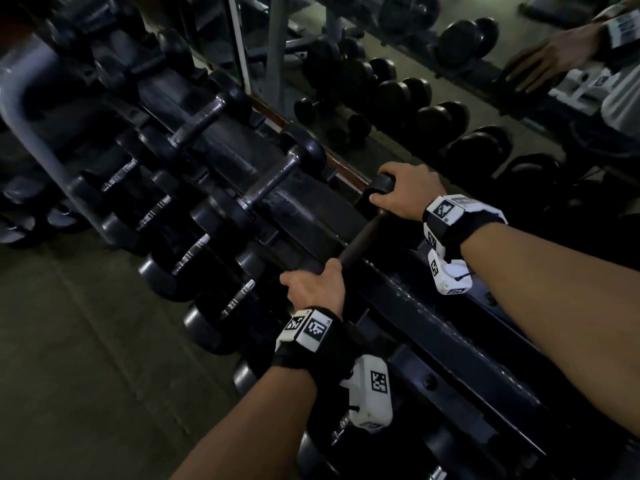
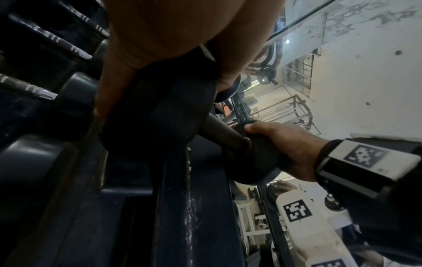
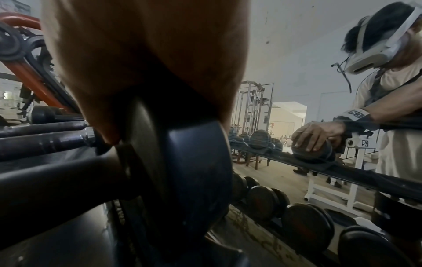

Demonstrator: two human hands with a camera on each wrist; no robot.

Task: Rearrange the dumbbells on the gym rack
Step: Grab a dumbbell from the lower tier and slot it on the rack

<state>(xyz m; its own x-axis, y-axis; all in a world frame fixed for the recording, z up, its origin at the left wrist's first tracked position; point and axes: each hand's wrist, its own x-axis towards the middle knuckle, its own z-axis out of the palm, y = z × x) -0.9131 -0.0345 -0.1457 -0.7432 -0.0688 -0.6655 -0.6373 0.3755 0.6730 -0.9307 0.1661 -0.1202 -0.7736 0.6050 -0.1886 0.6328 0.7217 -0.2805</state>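
Both hands are already on it: the dumbbell (image 1: pixel 360 242) runs near-to-far across the rack (image 1: pixel 433 306), left hand (image 1: pixel 311 289) fingers curled over the near head, right hand (image 1: pixel 405 195) fingers wrapped on the far head.

A dumbbell (image 1: pixel 360 242) lies across the top tier of the rack (image 1: pixel 433 317), between the two hands: the left hand (image 1: pixel 313 284) sits over its near head, the right hand (image 1: pixel 405 195) over its far head, by the mirror (image 1: pixel 398 98). To its left, more dumbbells (image 1: pixel 270 188) rest on the same tier. A lower row (image 1: pixel 194 251) sits in front, nearer the floor (image 1: pixel 86 358). The mirror stands just behind the rack.
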